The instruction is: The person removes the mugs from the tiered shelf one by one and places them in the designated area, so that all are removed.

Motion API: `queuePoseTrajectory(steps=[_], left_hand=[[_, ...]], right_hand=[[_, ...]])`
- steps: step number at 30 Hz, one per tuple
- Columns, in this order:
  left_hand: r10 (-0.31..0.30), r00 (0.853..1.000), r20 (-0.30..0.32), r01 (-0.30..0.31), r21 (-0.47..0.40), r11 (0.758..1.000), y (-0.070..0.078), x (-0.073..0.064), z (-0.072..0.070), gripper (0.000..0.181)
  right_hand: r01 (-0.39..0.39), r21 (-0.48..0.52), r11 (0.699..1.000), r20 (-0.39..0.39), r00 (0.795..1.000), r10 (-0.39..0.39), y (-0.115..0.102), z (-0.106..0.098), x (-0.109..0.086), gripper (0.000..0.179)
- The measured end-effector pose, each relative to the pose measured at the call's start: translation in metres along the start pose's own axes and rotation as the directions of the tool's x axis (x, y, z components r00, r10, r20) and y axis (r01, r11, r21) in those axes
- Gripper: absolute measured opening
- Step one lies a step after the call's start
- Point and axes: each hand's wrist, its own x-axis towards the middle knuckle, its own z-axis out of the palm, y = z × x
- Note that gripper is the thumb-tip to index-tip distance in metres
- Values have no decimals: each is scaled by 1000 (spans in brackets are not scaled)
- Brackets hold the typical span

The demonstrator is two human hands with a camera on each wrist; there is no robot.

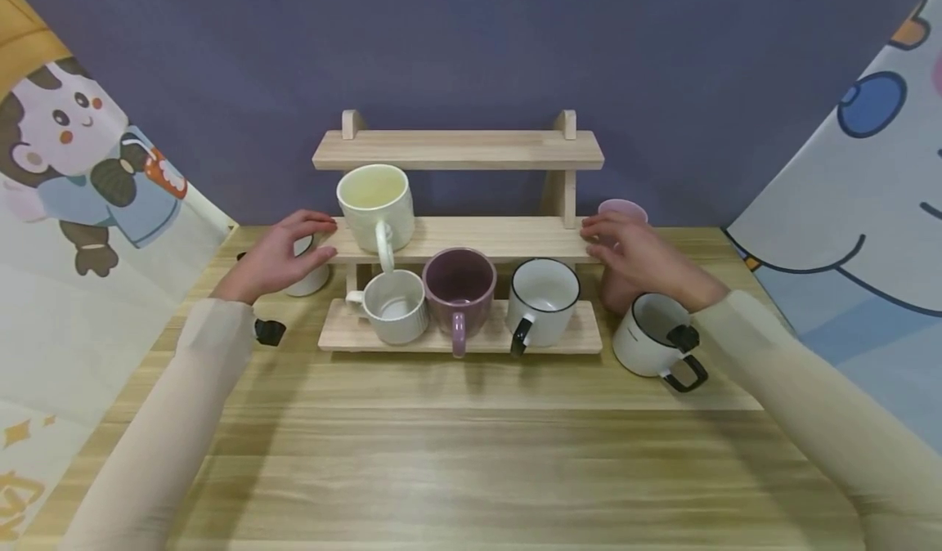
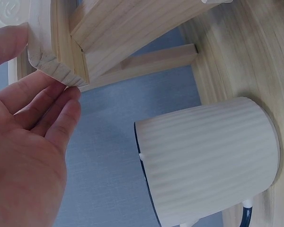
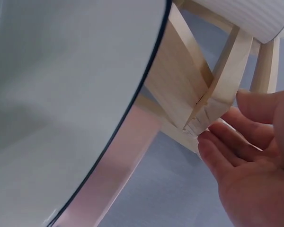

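The left hand [image 1: 275, 255] grips the left end of the wooden rack's [image 1: 471, 237] middle shelf, thumb above and fingers under the board's edge; the right hand [image 1: 631, 255] holds the right end the same way. The rack stands on the wooden table [image 1: 471, 453] against a purple wall. A cream mug [image 1: 375, 204] sits on the middle shelf; a ribbed white mug [image 1: 394, 306], a purple mug [image 1: 459, 291] and a black-rimmed mug [image 1: 543, 301] stand on the bottom shelf

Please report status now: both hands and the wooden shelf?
Left hand and right hand grip middle board ends of wooden rack. Four mugs on it. White mug near right wrist.
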Motion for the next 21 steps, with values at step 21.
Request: queuePoseTrajectory(steps=[21], left_hand=[[40,997,-66,-37,52,998,15,9,-3,41]], right_hand=[[-15,74,997,21,1000,14,1,-1,3,25]])
